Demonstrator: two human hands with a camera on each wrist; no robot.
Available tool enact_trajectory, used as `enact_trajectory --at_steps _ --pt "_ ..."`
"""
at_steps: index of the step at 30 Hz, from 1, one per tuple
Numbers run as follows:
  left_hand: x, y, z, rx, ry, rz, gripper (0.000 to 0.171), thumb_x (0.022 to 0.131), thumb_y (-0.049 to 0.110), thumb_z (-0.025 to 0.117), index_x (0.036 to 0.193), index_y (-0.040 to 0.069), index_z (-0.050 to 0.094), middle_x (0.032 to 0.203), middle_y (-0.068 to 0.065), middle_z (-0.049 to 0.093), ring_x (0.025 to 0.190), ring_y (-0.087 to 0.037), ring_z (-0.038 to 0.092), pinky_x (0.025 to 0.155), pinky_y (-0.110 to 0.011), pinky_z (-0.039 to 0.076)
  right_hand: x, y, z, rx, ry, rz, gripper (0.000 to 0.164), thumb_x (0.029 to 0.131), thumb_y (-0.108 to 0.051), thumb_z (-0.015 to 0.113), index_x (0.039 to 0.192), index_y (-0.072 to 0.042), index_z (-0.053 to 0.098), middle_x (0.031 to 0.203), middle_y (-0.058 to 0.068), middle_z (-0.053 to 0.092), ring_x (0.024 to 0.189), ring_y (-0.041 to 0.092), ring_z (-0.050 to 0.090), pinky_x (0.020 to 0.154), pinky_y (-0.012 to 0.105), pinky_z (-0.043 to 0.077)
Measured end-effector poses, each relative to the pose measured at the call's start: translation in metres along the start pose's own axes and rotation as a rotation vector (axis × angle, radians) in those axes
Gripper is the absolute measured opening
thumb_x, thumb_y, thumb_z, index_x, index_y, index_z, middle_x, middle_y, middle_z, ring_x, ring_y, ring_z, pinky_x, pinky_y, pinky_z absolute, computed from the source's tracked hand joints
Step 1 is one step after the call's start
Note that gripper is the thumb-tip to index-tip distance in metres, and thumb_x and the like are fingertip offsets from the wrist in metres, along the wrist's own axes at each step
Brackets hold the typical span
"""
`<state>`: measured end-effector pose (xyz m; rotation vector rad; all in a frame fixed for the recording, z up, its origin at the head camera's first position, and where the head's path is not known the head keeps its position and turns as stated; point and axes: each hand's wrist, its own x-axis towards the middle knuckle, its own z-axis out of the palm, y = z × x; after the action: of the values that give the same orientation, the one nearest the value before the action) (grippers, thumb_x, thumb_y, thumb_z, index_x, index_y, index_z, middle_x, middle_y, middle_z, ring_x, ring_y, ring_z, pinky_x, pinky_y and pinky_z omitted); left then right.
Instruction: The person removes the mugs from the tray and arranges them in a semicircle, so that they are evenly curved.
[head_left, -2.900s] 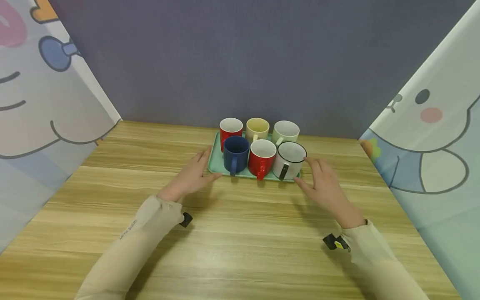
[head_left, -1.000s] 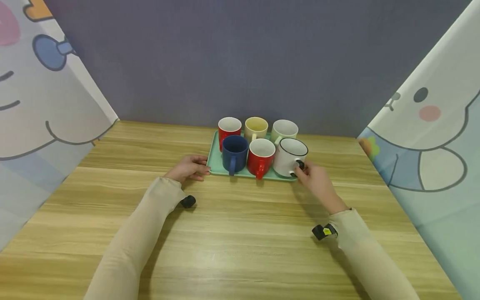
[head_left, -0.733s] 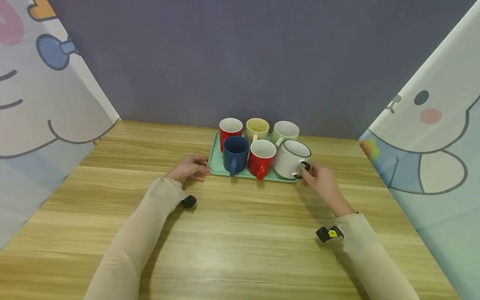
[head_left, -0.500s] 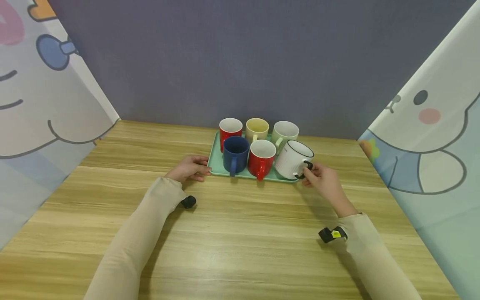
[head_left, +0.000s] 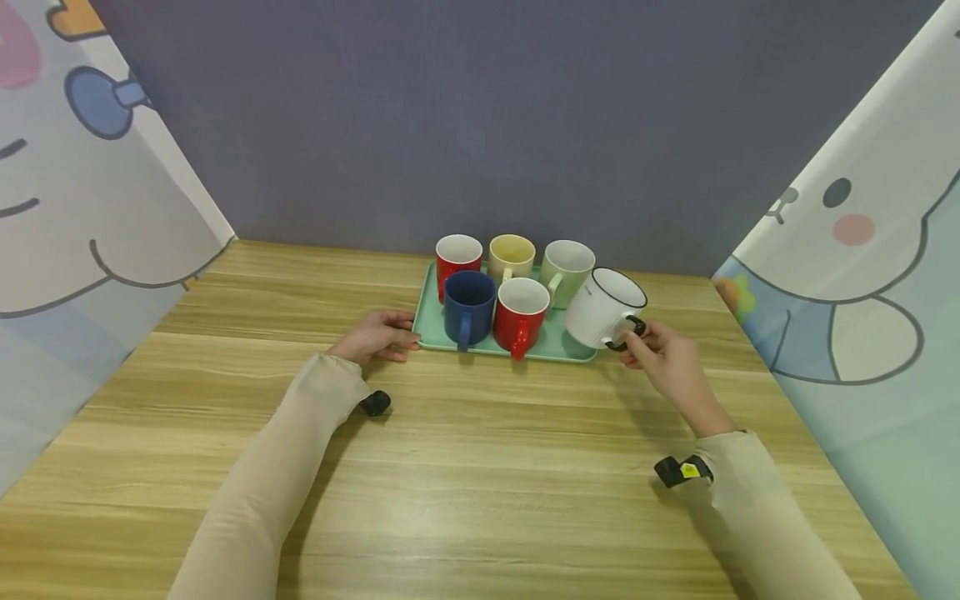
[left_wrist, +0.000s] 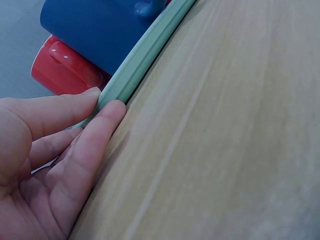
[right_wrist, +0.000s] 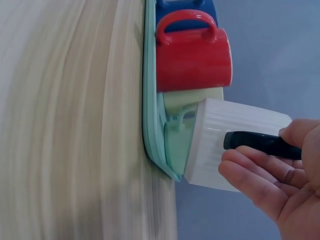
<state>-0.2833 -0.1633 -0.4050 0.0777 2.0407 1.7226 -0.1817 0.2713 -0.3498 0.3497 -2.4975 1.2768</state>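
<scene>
My right hand (head_left: 663, 358) pinches the black handle of a white mug (head_left: 600, 308) with a dark rim. The mug is tilted and raised over the right end of a mint-green tray (head_left: 570, 343); in the right wrist view its ribbed side (right_wrist: 235, 117) shows, with a gap beneath its base. My left hand (head_left: 378, 335) holds the tray's front left corner, thumb and finger at the rim (left_wrist: 135, 65) in the left wrist view. On the tray stand a blue mug (head_left: 468, 312) and a red mug (head_left: 522, 312) in front.
Behind them on the tray are another red mug (head_left: 453, 265), a yellow mug (head_left: 512, 254) and a pale green mug (head_left: 566, 271). The wooden table (head_left: 465, 467) meets a dark grey panel (head_left: 450, 125) at the back. Cartoon-printed sheets (head_left: 862, 317) border both sides.
My right hand has gone from beside the white mug to its handle, turned the mug, tipped it and lifted it rightward. My left hand has closed on the tray's corner.
</scene>
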Motion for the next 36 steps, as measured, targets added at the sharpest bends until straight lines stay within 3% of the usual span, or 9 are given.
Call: enact_trajectory --at_steps 17,36 --pt "-0.005 0.001 0.000 -0.002 0.005 0.004 0.065 0.097 -0.003 0.059 0.153 -0.006 0.027 0.144 -0.025 0.038 0.084 -0.008 0.067 0.071 -0.024 0.059 -0.022 0.019 -0.025 -0.034 0.040 0.049 0.010 0.097 0.006 0.059 0.094 0.015 0.057 0.077 0.028 0.068 0.062 -0.005 0.063 0.060 0.016 0.056" --pt "-0.002 -0.004 0.001 0.011 0.009 0.013 0.065 0.097 0.000 0.060 0.154 -0.005 0.028 0.144 -0.024 0.040 0.088 -0.009 0.068 0.072 -0.024 0.058 -0.049 0.037 -0.031 -0.190 0.047 -0.117 0.007 0.088 0.013 0.066 0.087 0.007 0.062 0.069 0.016 0.069 0.062 -0.010 0.060 0.056 0.009 0.051"
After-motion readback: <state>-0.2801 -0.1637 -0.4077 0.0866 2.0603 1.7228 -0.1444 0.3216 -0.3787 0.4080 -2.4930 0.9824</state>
